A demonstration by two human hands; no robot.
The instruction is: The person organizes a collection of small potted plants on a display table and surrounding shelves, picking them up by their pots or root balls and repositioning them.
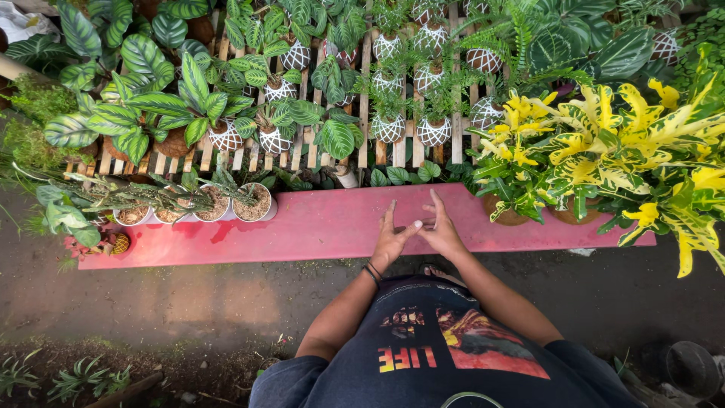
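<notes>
Both forearms extend forward from the torso. Left hand [390, 240] and right hand [440, 230] rest open and empty on the bare middle of the pink desk [317, 227], fingers spread, tips touching. White pots [253, 204] stand left; yellow croton [604, 151] overhangs right, hiding its pot. Patterned pots [389, 128] crowd the slatted rack [362, 151] beyond, partly leaf-covered.

Pink bench [317, 227] — potted plants [242, 202], hands [415, 236]
</notes>
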